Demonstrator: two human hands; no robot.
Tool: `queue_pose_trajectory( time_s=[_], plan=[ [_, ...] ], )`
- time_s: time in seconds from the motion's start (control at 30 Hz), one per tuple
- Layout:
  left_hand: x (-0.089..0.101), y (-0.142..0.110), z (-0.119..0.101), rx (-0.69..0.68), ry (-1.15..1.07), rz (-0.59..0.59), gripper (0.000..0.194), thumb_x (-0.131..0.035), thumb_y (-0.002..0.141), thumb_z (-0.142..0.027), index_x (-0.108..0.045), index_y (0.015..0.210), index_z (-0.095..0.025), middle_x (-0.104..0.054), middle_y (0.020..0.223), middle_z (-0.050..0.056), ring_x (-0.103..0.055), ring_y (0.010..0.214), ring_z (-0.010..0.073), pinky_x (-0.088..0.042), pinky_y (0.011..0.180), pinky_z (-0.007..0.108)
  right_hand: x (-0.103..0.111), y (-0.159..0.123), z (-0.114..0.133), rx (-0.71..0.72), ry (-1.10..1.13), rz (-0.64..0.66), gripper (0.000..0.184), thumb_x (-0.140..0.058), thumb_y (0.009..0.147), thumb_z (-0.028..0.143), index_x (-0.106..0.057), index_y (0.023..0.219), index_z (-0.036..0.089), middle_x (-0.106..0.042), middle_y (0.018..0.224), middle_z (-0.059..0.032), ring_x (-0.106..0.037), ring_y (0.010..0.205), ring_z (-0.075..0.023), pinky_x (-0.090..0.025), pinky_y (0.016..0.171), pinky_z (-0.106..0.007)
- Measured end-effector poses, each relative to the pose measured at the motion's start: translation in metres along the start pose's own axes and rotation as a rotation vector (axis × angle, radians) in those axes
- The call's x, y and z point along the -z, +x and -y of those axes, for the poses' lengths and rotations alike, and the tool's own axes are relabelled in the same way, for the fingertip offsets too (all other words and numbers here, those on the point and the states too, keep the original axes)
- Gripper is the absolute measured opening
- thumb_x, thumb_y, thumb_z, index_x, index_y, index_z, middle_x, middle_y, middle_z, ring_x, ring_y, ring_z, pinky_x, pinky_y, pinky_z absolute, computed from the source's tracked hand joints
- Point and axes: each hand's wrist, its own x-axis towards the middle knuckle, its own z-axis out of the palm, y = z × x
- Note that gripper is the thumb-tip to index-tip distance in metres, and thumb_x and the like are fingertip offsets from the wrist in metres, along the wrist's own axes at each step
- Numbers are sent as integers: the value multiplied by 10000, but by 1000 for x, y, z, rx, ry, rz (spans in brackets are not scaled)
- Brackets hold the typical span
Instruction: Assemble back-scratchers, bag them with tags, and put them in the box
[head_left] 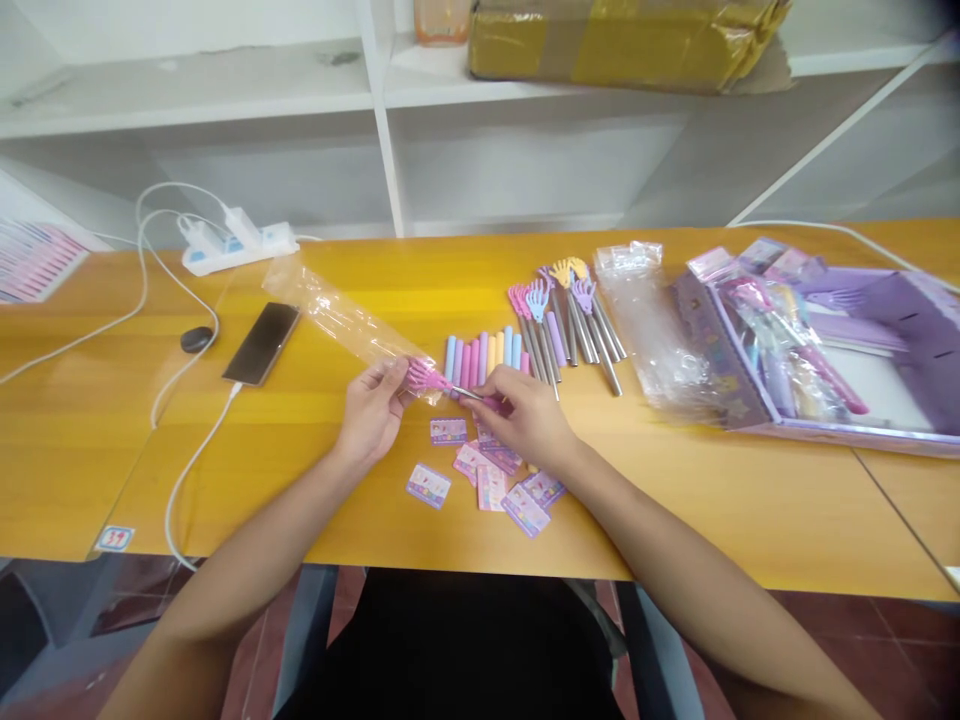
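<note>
My right hand (529,415) is closed round the handle end of a pink back scratcher (427,377) with a short metal rod. Its hand-shaped head lies at the mouth of a clear plastic bag (352,318). The thumb and fingers of my left hand (375,405) pinch the bag there, beside the head. Just beyond my hands lies a row of pastel handle sleeves (480,355). Several back scratchers (574,310) with metal rods and pink, blue, yellow and purple heads are piled to the right. Small printed cards (491,487) lie scattered below my hands.
More clear bags (656,330) lie right of the pile. Beside them stands a purple box (926,350) holding bagged back scratchers. At left are a phone (262,343) on a cable, a black oval object (196,340) and a power strip (240,247). A taped carton (622,40) sits on the shelf.
</note>
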Motion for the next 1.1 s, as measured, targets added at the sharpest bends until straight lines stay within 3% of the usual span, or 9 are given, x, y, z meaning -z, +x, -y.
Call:
queue_pose_trajectory(
  time_s=[0.17,0.3,0.47,0.57,0.67,0.83,1.1],
  plan=[
    [-3,-3,4,23,15,6,395,-1067,658,-399,-831,849,-147,-826,903,43,-770,828,140,-651,817,259,-3,-2,0,-41,-30,-13,229,-731,1038,320,-603,871,230,-601,799,-3,-558,696,-154,-421,634,-289],
    [-1,2,-4,-66,-18,-38,384,-1063,671,-384,-827,851,-140,-822,892,35,-769,822,124,-641,791,224,0,0,3,-111,61,42,124,-754,1020,341,-683,1041,241,-725,920,-29,-646,759,-168,-496,674,-304],
    [11,23,-27,-179,-110,-182,282,-1013,769,-314,-804,869,-153,-822,869,5,-753,752,78,-608,718,169,7,4,5,-270,428,106,202,-687,1046,360,-653,1210,247,-789,1050,-51,-720,802,-170,-556,660,-316],
    [19,31,-34,-214,-150,-225,214,-955,853,-294,-785,864,-165,-814,843,-6,-757,754,73,-616,740,163,13,6,4,-310,646,136,242,-653,1073,395,-650,1260,242,-771,958,-30,-714,773,-163,-587,685,-333],
    [21,32,-35,-197,-155,-224,194,-905,913,-329,-782,893,-181,-828,891,11,-777,809,89,-629,765,169,19,8,4,-290,739,164,271,-659,1078,427,-674,1279,245,-745,882,-10,-706,758,-161,-606,714,-350],
    [15,24,-27,-98,-165,-199,182,-885,928,-349,-782,930,-199,-831,942,17,-791,876,121,-640,781,199,23,9,3,-311,878,210,324,-793,994,464,-702,1213,245,-793,1009,-36,-701,736,-138,-632,688,-333],
    [10,9,-11,-20,-74,-33,341,-999,783,-416,-796,917,-177,-811,920,16,-754,809,110,-610,716,195,14,7,-2,-386,888,293,327,-922,872,415,-735,1045,209,-742,822,11,-693,713,-124,-601,653,-283]
  ],
)
